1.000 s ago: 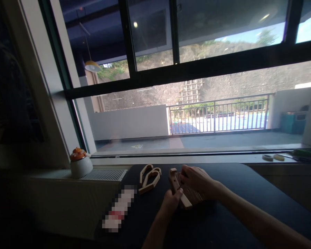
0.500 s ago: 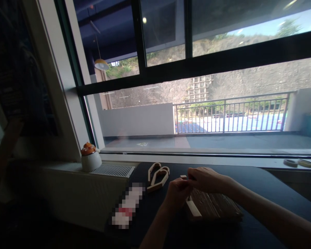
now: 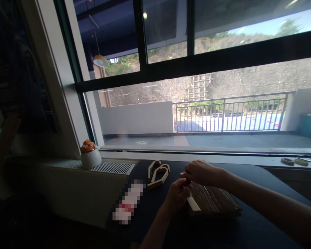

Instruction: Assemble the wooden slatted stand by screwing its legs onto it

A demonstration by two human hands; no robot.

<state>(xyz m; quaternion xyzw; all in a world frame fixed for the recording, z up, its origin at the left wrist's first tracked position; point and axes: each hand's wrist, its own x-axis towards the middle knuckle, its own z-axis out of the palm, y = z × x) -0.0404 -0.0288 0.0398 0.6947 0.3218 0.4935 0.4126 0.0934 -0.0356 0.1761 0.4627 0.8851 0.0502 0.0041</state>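
Note:
A flat wooden slatted piece (image 3: 212, 202) with a pale end bar lies on the dark table (image 3: 248, 228) in front of me. My left hand (image 3: 177, 195) is closed on its near left end, by the pale bar (image 3: 193, 204). My right hand (image 3: 200, 173) is curled over the far left corner of the same piece, fingers pinched together there. Both hands meet at that corner. Two pale wooden loop-shaped parts (image 3: 158, 174) lie on the table just left of my hands.
A white jar with an orange lid (image 3: 90, 155) stands on the vent sill at left. A pixelated strip (image 3: 128, 202) lies at the table's left edge. Tape rolls (image 3: 291, 161) sit on the window ledge at far right. A large window fills the background.
The wooden piece went from tilted up between my hands to lying flat on the table. My hands stay at its left end. The camera view shifted slightly right.

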